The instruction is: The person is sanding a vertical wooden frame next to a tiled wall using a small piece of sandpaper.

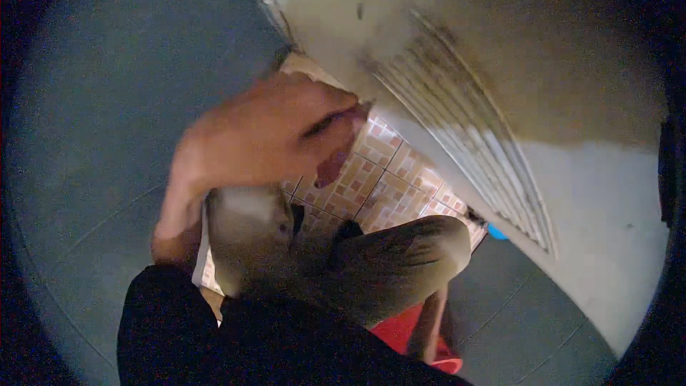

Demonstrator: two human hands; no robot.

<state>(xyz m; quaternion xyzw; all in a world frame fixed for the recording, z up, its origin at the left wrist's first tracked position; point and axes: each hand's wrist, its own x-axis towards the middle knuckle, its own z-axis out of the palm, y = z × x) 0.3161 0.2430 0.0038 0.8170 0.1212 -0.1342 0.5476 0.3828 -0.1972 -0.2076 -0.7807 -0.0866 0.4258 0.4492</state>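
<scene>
My left hand (279, 132) is raised in front of me, blurred by motion, beside the near edge of a pale door (572, 193). Its fingers are bent together at the door edge; what they hold, if anything, I cannot make out. A louvred vent (464, 129) with several slanted slats is set in the door, and brownish wet-looking smears cover much of the surface around it. My right forearm (427, 325) reaches down beside my knee into a red bucket (396, 327). The right hand itself is hidden.
My bent knees (407, 257) in light trousers fill the lower middle. Patterned tan floor tiles (375, 182) show between them and the door. Grey-green walls (114, 100) stand on the left and lower right. A small blue thing (497, 232) lies at the door's bottom edge.
</scene>
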